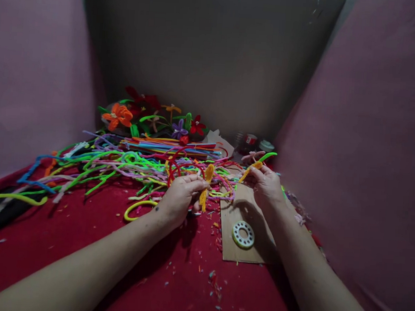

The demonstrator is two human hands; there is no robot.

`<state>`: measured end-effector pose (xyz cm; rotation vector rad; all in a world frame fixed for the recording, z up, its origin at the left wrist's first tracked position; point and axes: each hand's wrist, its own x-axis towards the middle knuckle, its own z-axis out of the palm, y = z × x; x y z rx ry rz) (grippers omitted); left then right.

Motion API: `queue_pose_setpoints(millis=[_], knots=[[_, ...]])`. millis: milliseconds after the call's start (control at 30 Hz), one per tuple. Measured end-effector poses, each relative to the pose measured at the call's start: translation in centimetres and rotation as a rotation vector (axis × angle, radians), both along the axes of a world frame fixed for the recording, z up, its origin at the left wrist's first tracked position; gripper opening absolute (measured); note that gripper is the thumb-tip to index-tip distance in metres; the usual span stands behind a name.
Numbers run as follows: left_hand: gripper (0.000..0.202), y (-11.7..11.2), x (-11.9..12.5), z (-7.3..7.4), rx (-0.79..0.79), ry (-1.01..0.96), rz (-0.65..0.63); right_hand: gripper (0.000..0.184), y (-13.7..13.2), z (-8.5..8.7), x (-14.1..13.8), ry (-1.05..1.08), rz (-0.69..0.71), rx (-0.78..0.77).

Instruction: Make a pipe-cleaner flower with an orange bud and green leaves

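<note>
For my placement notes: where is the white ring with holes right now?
In the head view, the white ring lies on the brown cardboard, a little right of center, lower in the picture than the right hand.

One wide view, from a camera worn on the person's head, looks forward and down along the bare left forearm [89, 265] and bare right forearm [316, 272], which are very near and run in from the near left and near right. The bare left hand [177, 198] and bare right hand [267, 187] are mid-depth, over a deep red cloth surface [131, 273]. Ahead, the view faces a flat dark grey wall [215, 47] at the far side, between smooth mauve-pink panels [375, 139] left and right.
</note>
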<state>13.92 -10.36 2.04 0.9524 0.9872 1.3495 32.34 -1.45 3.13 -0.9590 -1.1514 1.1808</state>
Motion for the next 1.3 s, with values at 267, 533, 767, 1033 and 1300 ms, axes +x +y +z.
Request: queue_pose_setpoints(millis=[267, 533, 767, 1033, 1300], knots=[[0.015, 0.1, 0.0, -0.2, 0.007, 0.011, 0.006, 0.019, -0.2, -1.3, -0.3, 0.085, 0.011, 0.135], [0.013, -0.1, 0.1, 0.1, 0.006, 0.037, 0.011, 0.02, -2.2, -0.9, -0.7, 0.114, 0.221, 0.05], [0.013, -0.5, 0.6, 0.4, 0.014, 0.079, -0.009, 0.02, -4.9, -0.5, -1.8, 0.056, 0.372, 0.012], [0.017, -1.1, 1.1, 0.7, -0.002, 0.189, -0.042, 0.016, -6.6, -0.9, -3.1, -0.136, 0.212, 0.208], [0.015, -1.3, 1.3, 1.0, -0.026, 0.203, -0.05, 0.016, -7.2, -0.9, -3.2, -0.273, 0.126, 0.321]])
